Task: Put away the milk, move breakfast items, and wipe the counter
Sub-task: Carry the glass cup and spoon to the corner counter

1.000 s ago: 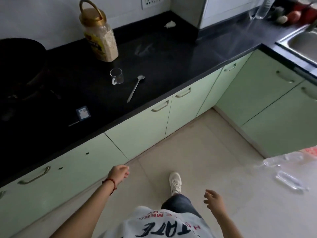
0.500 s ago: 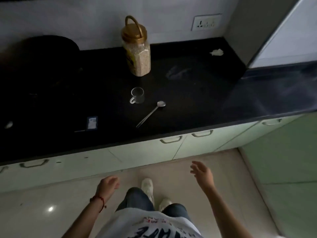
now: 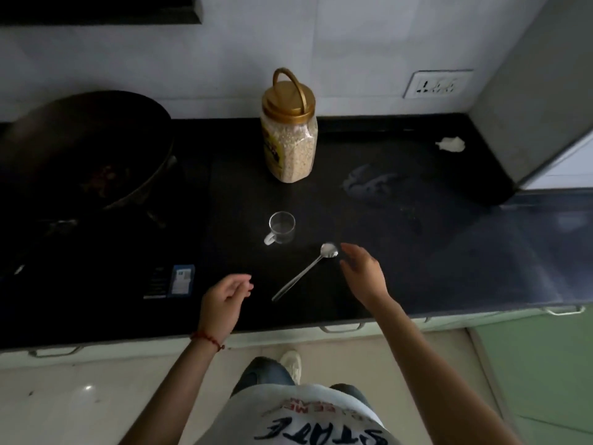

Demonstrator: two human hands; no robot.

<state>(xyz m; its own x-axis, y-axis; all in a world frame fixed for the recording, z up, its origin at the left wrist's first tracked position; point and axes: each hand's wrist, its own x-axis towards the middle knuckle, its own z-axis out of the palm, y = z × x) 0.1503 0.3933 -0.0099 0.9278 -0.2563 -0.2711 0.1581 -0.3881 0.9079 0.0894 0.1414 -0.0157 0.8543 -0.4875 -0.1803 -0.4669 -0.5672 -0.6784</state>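
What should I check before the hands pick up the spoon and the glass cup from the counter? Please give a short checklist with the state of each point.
1. Right hand empty, fingers relaxed: ok.
2. Left hand empty: ok.
3. Spoon lies flat on the counter, nothing covers it: ok.
4. Glass cup upright, apart from the spoon: ok.
5. Cup empty: cannot tell.
6. Counter clean: not ok, a pale smear lies right of the oats jar.

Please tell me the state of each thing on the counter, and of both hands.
jar: upright, lid on
glass cup: upright, looks empty
spoon: lying flat, untouched
counter: smeared, unwiped
wok: on stove
left hand: relaxed, empty
right hand: open, beside spoon bowl
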